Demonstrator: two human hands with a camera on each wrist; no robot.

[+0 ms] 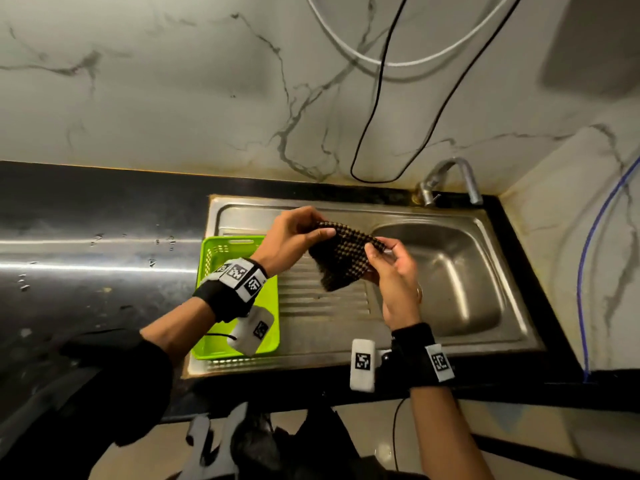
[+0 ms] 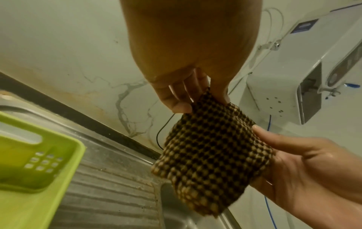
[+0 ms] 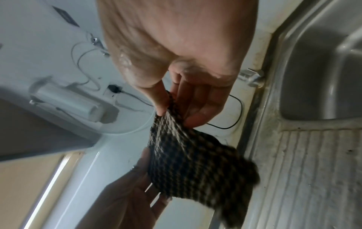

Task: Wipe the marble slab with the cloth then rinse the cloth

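Note:
A folded black-and-tan checked cloth (image 1: 343,258) hangs in the air over the steel sink's ribbed drainboard (image 1: 322,299). My left hand (image 1: 298,233) pinches its upper left corner between thumb and fingers. My right hand (image 1: 388,261) pinches its right edge. In the left wrist view the cloth (image 2: 211,155) hangs below my left fingers (image 2: 180,100), with my right hand (image 2: 303,162) at its right side. The right wrist view shows my right fingers (image 3: 195,105) pinching the cloth (image 3: 195,167) from above. The dark marble slab (image 1: 86,271) lies to the left, glossy with small droplets.
A green plastic basket (image 1: 221,265) sits on the drainboard's left part, under my left wrist. The sink basin (image 1: 450,271) is on the right with a metal tap (image 1: 450,181) behind it. Black and white cables (image 1: 381,98) hang on the marbled wall.

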